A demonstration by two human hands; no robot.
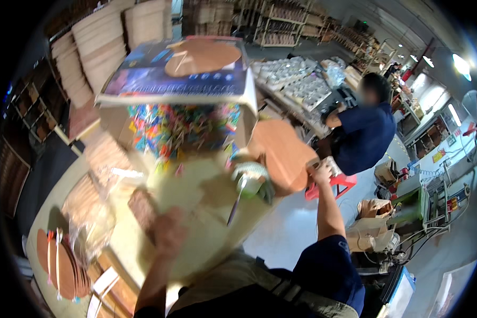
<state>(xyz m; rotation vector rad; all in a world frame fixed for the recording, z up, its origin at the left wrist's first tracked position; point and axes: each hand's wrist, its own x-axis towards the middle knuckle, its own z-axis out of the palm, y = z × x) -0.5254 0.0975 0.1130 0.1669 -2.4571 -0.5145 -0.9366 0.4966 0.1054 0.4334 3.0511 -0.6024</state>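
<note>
Brown guitar-shaped panel (283, 156), at three o'clock. Right hand (320, 172) at its four-o'clock edge; fingers bent, whether clamped I cannot tell. Left hand (169, 230), past seven o'clock, blurred; fingers unreadable, near brown block (142, 209). Carton (132, 77), eleven o'clock, containing small multicoloured pieces (159, 130).

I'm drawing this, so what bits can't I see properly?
In the head view:
Bare left hand: blurred, fingers unclear.
Open brown cardboard box, its back: hidden by small, bright, multicoloured pieces.
Red stool, its seat: hidden by the worker in dark blue.
Goods on the pale tiered rack: too small.
</note>
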